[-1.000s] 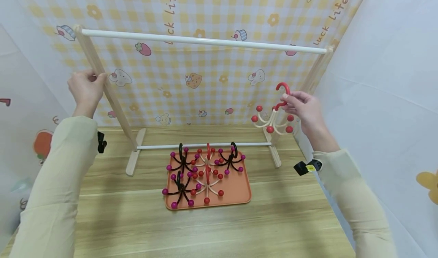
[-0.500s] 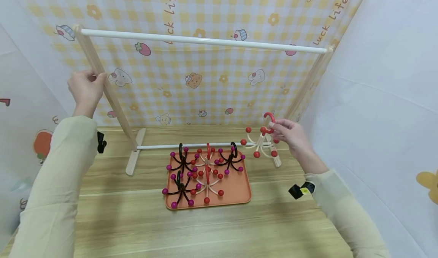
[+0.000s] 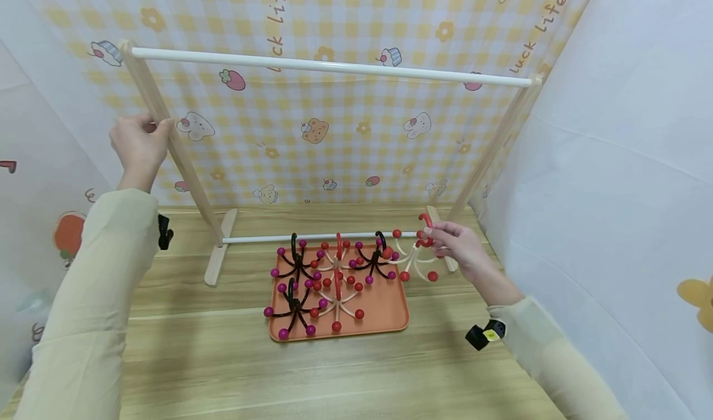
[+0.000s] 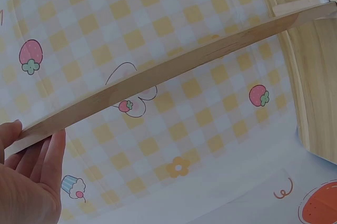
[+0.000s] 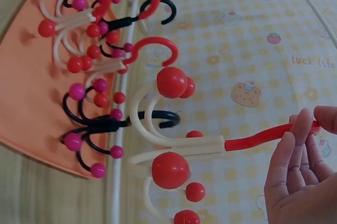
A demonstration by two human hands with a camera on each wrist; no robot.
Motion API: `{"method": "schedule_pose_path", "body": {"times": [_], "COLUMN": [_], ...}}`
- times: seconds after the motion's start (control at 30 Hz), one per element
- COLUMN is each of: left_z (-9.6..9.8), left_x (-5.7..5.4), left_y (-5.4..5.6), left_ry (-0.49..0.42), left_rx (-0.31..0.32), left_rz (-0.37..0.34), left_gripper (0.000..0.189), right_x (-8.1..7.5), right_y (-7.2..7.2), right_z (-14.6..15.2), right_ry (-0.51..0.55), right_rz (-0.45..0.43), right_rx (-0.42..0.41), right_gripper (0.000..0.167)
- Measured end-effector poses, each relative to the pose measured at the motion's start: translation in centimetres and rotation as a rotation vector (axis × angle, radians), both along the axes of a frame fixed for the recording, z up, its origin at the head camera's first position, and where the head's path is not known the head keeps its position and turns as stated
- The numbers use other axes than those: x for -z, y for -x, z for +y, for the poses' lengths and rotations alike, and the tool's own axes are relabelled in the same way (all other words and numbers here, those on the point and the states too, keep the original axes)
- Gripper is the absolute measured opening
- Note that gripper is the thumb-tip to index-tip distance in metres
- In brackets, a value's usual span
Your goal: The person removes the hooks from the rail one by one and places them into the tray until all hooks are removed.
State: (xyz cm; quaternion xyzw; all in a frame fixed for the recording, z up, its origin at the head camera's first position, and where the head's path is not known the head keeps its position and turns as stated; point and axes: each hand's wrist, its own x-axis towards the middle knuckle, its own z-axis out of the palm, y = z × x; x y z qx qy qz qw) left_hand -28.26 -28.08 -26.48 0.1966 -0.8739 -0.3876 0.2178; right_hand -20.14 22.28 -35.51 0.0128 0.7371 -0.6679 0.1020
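My left hand grips the left wooden post of a rack, thumb on one side and fingers on the other. With my right hand I pinch the red hook of a small multi-arm hanger, which has cream arms tipped with red balls. In the head view the hanger is near the rack's right foot and overlaps the right edge of an orange tray. That tray bears several similar hangers: black ones with magenta balls and cream ones with red hooks and red balls.
A white top rail spans the rack, and a thinner white lower bar runs behind the tray. The rack stands on a wood-grain table. Yellow checked cloth hangs behind, and a white cloth wall borders the right side.
My right hand has carried the red-hooked hanger down and to the left, from beside the right post to near the tray's right edge. The left hand stays on the post.
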Motion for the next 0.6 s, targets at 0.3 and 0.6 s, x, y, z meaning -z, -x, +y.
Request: {"method": "schedule_pose_path", "body": {"times": [0.3, 0.6], "left_z": [-0.1, 0.1], "left_x": [0.0, 0.0], "left_y": [0.0, -0.1], "left_ry": [-0.007, 0.012], "left_rx": [0.004, -0.001], "left_rz": [-0.008, -0.002], "left_gripper": [0.046, 0.046], "right_x": [2.0, 3.9], "right_y": [-1.1, -2.2], "right_z": [-1.0, -2.4], "right_ry": [-0.032, -0.102], "right_rz": [-0.067, -0.086], "right_rx": [-0.04, -0.059], "right_gripper": [0.016, 0.028]}}
